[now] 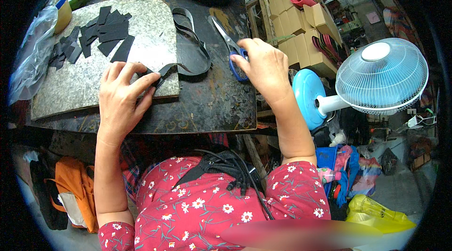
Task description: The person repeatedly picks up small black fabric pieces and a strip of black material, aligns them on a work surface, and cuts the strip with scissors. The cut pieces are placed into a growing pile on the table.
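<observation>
Cut pieces (101, 34): short black strips lie scattered on the speckled stone slab (150, 29), up and to the left of the left hand, well apart from it.

Left hand (123, 94): it rests at the slab's near edge, fingers curled in, thumb and forefinger pinched on the free end of the black strap (188, 46).

Strap: a long flat black band, its held end at the left fingertips. From there it runs right and away, off the slab onto the dark worktable (207, 105), and folds into a loose loop that lies between the two hands. Its long axis near the grip points from the left hand toward the right one.

Scissors (231, 48): blue-handled, flat on the table, blades pointing up and left away from the person, handles toward the right hand and just right of the strap's loop.

Right hand (264, 65): palm down, fingers bent over the blue handles and touching them; whether the fingers are through the rings I cannot tell. It is the hand nearer the scissors, while the left alone has the strap.

Fan (381, 76): a pale blue fan stands off the table, well to the right of the right hand.
</observation>
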A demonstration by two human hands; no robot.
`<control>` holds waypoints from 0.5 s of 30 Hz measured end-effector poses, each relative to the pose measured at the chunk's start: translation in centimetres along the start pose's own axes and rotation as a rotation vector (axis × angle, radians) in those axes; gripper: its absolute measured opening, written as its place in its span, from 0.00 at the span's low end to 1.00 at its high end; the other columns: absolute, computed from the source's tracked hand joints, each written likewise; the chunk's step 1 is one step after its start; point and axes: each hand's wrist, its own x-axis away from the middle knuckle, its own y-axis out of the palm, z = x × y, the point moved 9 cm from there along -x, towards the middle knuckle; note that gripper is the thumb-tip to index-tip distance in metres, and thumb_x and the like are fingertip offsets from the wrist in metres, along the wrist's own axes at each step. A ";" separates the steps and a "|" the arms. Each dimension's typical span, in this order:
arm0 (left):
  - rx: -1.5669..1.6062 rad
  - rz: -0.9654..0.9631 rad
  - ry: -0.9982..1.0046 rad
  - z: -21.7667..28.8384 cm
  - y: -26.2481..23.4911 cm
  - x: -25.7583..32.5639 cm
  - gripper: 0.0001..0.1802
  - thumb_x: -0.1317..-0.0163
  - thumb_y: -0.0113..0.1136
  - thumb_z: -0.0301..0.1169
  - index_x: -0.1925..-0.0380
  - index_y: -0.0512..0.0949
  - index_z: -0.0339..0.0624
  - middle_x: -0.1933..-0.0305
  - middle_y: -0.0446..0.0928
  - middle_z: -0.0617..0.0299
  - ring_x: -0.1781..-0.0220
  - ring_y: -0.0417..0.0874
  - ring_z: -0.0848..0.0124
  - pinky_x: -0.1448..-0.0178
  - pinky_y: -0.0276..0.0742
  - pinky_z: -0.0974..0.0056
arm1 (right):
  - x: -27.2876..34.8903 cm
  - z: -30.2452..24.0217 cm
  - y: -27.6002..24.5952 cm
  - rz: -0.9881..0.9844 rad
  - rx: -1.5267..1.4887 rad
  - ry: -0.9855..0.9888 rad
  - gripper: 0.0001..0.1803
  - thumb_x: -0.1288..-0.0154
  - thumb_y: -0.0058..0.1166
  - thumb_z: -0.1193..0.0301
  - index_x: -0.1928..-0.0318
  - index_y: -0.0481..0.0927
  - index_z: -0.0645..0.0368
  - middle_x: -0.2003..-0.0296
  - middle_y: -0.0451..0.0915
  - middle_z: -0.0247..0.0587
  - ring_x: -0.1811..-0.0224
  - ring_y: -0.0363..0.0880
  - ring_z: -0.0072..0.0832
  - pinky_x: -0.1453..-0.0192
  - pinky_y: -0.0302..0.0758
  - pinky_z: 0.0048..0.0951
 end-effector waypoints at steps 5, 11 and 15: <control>-0.012 0.004 0.039 0.2 0.0 0.0 0.15 0.48 0.69 0.30 0.58 0.86 0.52 0.56 0.78 0.64 0.50 0.77 0.59 0.44 0.72 0.53 | 0.2 -8.6 -0.9 0.191 -0.395 -0.401 0.15 0.39 0.65 0.66 0.52 0.84 0.54 0.57 0.84 0.38 0.49 0.80 0.39 0.46 0.79 0.36; -0.096 0.023 0.113 0.3 0.7 1.2 0.21 0.47 0.71 0.41 0.53 0.85 0.51 0.48 0.79 0.61 0.43 0.76 0.57 0.39 0.73 0.49 | 0.3 -11.5 3.2 0.287 -0.448 -0.429 0.13 0.42 0.62 0.73 0.55 0.84 0.57 0.55 0.83 0.43 0.49 0.80 0.41 0.41 0.74 0.43; -0.061 -0.041 0.145 0.0 1.7 2.1 0.29 0.50 0.72 0.49 0.50 0.82 0.47 0.51 0.79 0.62 0.44 0.78 0.60 0.37 0.74 0.50 | -0.1 -10.6 4.0 0.316 -0.472 -0.449 0.10 0.41 0.62 0.72 0.58 0.85 0.55 0.58 0.84 0.41 0.54 0.82 0.41 0.44 0.75 0.42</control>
